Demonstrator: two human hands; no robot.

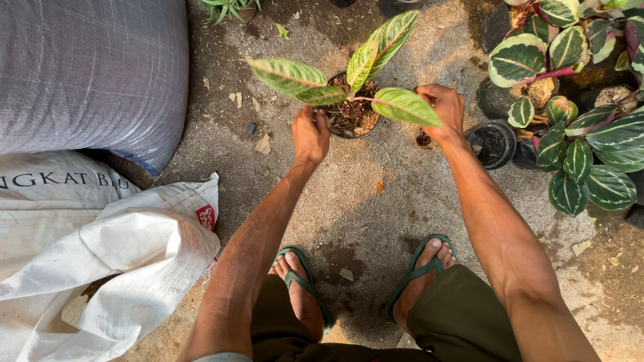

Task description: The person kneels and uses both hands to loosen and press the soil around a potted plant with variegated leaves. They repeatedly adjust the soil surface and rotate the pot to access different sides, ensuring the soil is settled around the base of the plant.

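Hands reach out and down from a squatting person whose feet in green rubber sandals (305, 288) rest on the sandy ground (376, 201). The left hand (310, 134) is clamped on the near-left rim of a small round black plastic pot (349, 110) filled with dark crumbly soil; its fingers curl over the edge with the thumb toward the pot's inside, a hold that seems meant to steady the pot upright on the ground. The pot sits just beyond and to the right of that grip, touching it.

From the soil rises a young plant with long pointed green leaves veined in pink (295, 77), spreading above both hands. The right hand (443, 107) is at the right of the pot, just behind the outermost leaf, fingers bent inward; whether it pinches anything cannot be told, since the leaf covers part of it.

Further right of that hand stands an empty black pot (493, 144), and beyond it a cluster of broad dark-green and cream striped plants (577, 161). Well to the left of the grip lie a grey woven sack (87, 74) and a white woven sack (100, 255).
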